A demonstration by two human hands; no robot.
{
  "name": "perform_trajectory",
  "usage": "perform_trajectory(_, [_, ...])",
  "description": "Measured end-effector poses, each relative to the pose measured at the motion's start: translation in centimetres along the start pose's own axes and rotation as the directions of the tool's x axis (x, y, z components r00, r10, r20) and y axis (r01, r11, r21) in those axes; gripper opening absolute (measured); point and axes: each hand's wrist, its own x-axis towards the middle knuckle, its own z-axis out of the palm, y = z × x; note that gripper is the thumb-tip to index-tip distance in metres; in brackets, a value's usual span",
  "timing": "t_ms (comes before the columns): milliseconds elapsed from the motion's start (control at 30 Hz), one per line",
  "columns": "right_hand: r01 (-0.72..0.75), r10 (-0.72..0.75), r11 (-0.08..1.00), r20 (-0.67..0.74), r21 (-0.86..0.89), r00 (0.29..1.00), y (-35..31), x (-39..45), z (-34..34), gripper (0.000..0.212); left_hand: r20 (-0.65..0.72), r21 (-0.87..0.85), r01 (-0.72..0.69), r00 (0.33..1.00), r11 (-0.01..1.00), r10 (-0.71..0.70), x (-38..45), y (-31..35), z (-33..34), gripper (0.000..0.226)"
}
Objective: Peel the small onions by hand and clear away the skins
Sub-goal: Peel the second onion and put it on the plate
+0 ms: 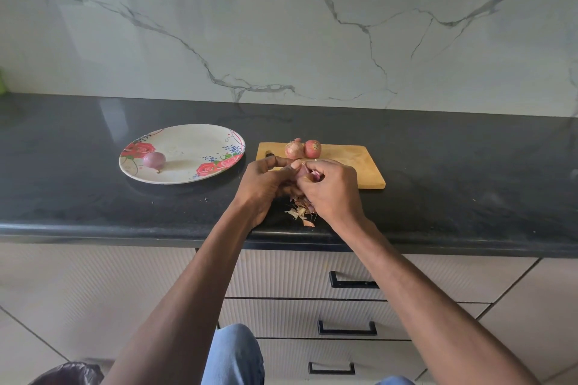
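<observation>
A: Hands first, please. What are they doing?

B: Both meet just above the front edge of the black counter (93,147). The left hand (266,180) has its fingers curled round a small onion (308,172), cradling it. The right hand (328,189) pinches at the onion's top, fingers bent in close, seemingly tugging a strip of skin.

A: How would they do this well?

B: My guess: hold the bulb steady in the left, catch the dry layer at the tip with a nail, and pull downward in long strips rather than crumbs. Keeping over the heap helps later.

A: What heap?

B: Loose skins (300,212) lie on the counter directly beneath the hands, near the edge.

A: And beyond that?

B: Behind the hands, a wooden chopping board (359,162) carries two unpeeled onions (303,148) side by side at its far edge. To the left, a flowered plate (194,137) holds one peeled onion (154,160). At the lower left, a dark bin bag (67,373) sits on the floor, likely where the skins belong.
</observation>
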Motion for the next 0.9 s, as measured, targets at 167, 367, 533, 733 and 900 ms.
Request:
perform_trajectory(167, [-0.003,0.003,1.000,-0.007,-0.020,1.000,0.1,-0.1,0.1,0.023,0.012,0.014,-0.003,1.000,1.000,0.003,0.1,-0.1,0.0,0.025])
perform_trajectory(367, [-0.005,0.002,0.999,-0.053,-0.042,0.999,-0.2,0.0,-0.2,0.019,0.036,0.007,-0.001,0.999,1.000,0.001,-0.1,0.1,0.2,0.015])
perform_trajectory(533, [-0.124,0.126,0.988,-0.024,0.088,0.992,-0.3,-0.1,-0.5,0.016,0.074,-0.051,0.026,0.997,0.998,-0.022,-0.4,0.5,0.2,0.012])
perform_trajectory(733, [-0.201,0.209,0.965,-0.032,0.169,0.977,-1.0,-0.1,-1.1,0.007,0.084,-0.107,0.099,0.992,0.989,-0.090,-0.3,0.9,-0.1,0.014])
perform_trajectory(900, [-0.333,0.349,0.895,0.000,0.297,0.937,-0.8,0.3,-1.8,0.018,0.078,-0.204,0.142,0.989,0.969,-0.129,-0.2,1.3,0.0,0.017])
